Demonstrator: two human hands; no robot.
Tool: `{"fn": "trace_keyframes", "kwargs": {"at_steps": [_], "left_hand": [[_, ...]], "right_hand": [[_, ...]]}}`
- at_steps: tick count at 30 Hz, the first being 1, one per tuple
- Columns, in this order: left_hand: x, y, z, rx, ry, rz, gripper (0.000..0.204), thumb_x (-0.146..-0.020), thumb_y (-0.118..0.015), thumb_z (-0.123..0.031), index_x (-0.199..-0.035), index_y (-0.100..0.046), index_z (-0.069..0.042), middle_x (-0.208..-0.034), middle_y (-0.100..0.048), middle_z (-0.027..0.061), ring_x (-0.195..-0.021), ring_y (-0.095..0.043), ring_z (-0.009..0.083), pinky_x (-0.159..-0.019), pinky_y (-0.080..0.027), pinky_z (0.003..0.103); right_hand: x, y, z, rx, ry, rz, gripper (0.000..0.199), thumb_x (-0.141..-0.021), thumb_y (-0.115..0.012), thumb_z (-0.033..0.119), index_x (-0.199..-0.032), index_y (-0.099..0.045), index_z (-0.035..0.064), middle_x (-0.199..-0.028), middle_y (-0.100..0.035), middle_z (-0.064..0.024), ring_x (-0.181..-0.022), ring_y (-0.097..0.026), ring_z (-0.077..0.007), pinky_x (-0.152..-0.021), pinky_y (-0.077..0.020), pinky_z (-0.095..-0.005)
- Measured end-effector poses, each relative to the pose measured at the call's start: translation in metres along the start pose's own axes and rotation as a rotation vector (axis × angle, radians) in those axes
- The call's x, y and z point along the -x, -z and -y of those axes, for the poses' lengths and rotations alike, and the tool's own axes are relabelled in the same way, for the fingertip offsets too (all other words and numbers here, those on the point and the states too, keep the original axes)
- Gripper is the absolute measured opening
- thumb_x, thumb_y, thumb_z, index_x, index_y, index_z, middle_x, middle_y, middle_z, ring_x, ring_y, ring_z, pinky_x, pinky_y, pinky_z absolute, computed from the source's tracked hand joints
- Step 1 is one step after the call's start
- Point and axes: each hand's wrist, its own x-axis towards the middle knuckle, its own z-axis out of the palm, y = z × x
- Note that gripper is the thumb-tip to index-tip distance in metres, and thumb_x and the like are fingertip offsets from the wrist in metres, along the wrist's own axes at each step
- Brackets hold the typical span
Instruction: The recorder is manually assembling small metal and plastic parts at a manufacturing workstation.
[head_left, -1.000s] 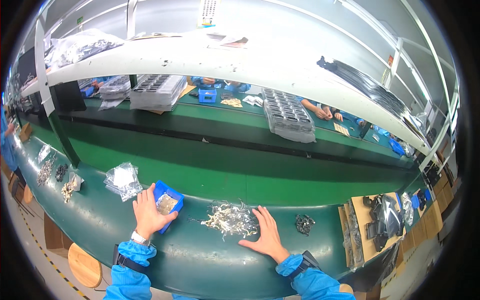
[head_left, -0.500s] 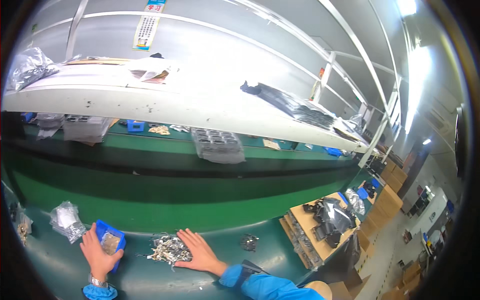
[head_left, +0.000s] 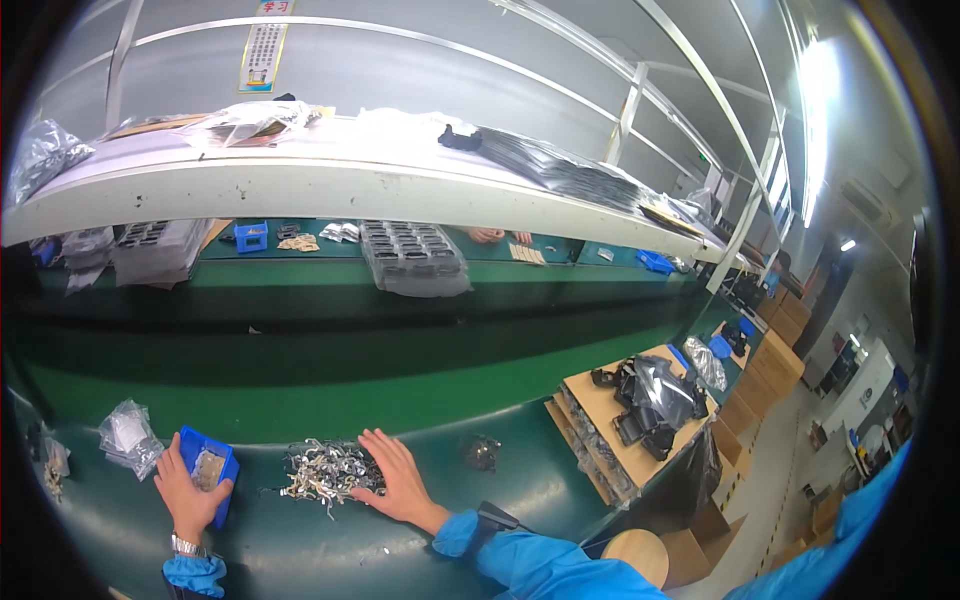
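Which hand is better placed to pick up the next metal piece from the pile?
Probably the right hand: it lies flat on the pile of small metal pieces. The left hand holds the small blue bin beside the pile.

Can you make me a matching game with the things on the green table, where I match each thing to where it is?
Things:
1. small blue bin
2. pile of silver metal bits
3. clear plastic bag
4. small dark clump

Places:
A. under the right hand
B. at the left hand
C. right of the right hand
D. left of the bin

Pairs: 1-B, 2-A, 3-D, 4-C
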Motion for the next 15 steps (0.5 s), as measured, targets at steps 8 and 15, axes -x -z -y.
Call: {"fn": "trace_keyframes", "kwargs": {"at_steps": [8,15], "left_hand": [[-0.004,0.002,0.003,0.009,0.033,0.047,0.116,-0.052,-0.084,-0.046,-0.151,-0.036,-0.008,-0.134,-0.051,0.0169,-0.128,-0.046,0.0391,-0.104,-0.036,0.052],[-0.001,-0.001,0.009,0.023,0.035,0.049,0.117,-0.050,-0.085,-0.044,-0.150,-0.037,-0.008,-0.135,-0.051,0.0167,-0.129,-0.044,0.0391,-0.107,-0.034,0.052]], "right_hand": [[0.063,0.059,-0.027,0.268,-0.039,-0.226,0.078,-0.084,-0.075,0.052,-0.144,-0.048,0.0099,-0.156,-0.040,-0.0177,-0.148,-0.029,-0.0404,-0.118,-0.0209,-0.0587],[0.077,0.106,-0.096,0.447,-0.291,-0.236,0.076,-0.081,-0.076,0.057,-0.139,-0.054,0.0136,-0.144,-0.048,-0.0163,-0.136,-0.038,-0.0377,-0.111,-0.0289,-0.0533]]}}
